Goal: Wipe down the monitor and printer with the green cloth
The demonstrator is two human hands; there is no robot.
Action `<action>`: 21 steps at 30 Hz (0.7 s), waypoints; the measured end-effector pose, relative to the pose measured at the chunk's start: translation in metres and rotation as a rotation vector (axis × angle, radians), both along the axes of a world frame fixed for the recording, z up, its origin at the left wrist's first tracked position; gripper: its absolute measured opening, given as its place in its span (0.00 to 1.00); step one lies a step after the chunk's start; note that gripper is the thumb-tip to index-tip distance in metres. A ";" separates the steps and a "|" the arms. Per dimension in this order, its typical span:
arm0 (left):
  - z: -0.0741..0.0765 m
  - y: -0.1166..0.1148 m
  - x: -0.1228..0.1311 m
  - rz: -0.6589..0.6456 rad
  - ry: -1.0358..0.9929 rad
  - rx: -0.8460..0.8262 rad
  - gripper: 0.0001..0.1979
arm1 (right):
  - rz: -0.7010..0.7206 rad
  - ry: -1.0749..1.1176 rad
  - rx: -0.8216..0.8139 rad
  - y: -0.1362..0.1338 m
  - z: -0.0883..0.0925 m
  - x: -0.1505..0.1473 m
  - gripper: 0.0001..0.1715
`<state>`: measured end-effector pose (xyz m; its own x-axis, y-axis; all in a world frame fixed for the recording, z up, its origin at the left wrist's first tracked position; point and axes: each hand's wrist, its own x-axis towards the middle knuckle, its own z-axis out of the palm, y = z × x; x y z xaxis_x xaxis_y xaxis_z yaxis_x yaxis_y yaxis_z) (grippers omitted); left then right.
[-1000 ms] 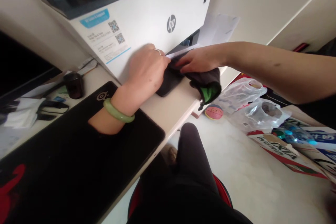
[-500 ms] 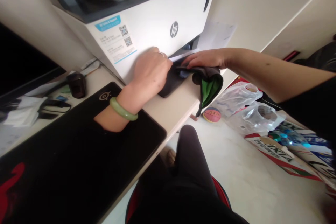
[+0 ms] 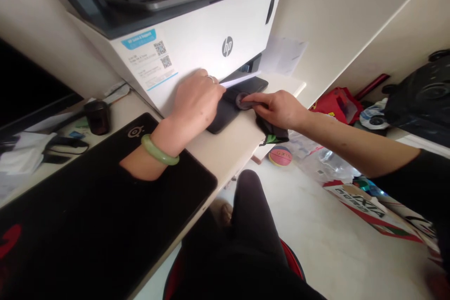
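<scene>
My left hand (image 3: 198, 98), with a ring and a green bangle on the wrist, is closed at the front of a white HP printer (image 3: 197, 47). Its fingertips meet the end of a thin white sheet (image 3: 242, 79) lifted above the printer's black paper tray (image 3: 225, 115). The fingers hide the exact grip. My right hand (image 3: 281, 108) pinches a dark cloth (image 3: 269, 126) with a green inner side. A bunched part of it presses on the tray, while the rest hangs over the desk edge.
Left of the printer lie a black mouse pad (image 3: 105, 206), a dark cup-like object (image 3: 97, 117) and a monitor (image 3: 31, 84). On the floor to the right are a small basketball (image 3: 280, 155), plastic bags and a carton (image 3: 365, 206). A loose sheet (image 3: 284, 54) leans behind the printer.
My right hand has drawn back, bunching the cloth so that less green shows, and more of the tray and white sheet is uncovered. My left hand stays at the printer front.
</scene>
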<state>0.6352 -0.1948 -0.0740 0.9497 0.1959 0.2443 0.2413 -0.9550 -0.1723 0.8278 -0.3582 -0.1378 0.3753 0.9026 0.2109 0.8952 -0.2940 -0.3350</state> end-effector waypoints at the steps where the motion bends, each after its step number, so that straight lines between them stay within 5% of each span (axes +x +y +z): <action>1: 0.001 -0.001 -0.001 0.008 0.012 0.012 0.24 | -0.034 -0.071 -0.040 -0.001 0.001 0.001 0.29; 5: 0.004 -0.002 -0.002 0.003 0.050 0.043 0.28 | -0.110 -0.297 -0.168 0.001 0.007 -0.001 0.31; 10: 0.000 0.000 -0.001 0.012 0.002 0.056 0.27 | -0.127 -0.330 -0.280 0.016 0.016 -0.018 0.27; 18: -0.001 0.000 0.000 -0.009 -0.036 0.016 0.23 | -0.064 0.220 0.064 0.018 0.016 0.015 0.23; 21: -0.002 0.000 0.000 0.000 -0.024 0.025 0.25 | -0.036 0.145 0.118 0.017 0.010 0.028 0.28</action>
